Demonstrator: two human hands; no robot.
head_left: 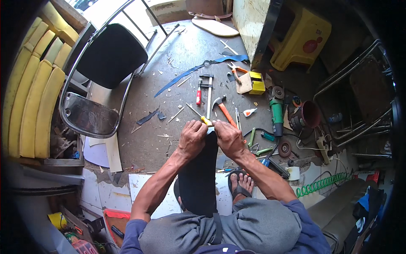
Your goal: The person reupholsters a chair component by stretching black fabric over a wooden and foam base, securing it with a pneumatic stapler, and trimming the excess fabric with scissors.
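A long black fabric-covered panel [198, 180] stands between my knees, its near end at my lap and its far end raised between my hands. My left hand [192, 138] is closed on the far left corner, fingers curled over the edge. Closed in the same way, my right hand [229, 137] grips the far right corner. A small pale patch shows at the panel's end between the fists. Just beyond my knuckles is a yellow-handled screwdriver [206, 121]. A claw hammer [227, 113] with an orange handle lies past my right hand, beside a red-handled bar clamp [199, 92].
Right of the hammer are a green angle grinder [276, 116], a glue bottle [249, 112] and a yellow box [256, 83]. At left stand a metal-framed chair [112, 55] and stacked yellow foam pads [36, 97]. A green coiled hose [321, 186] runs at right. Scraps litter the floor.
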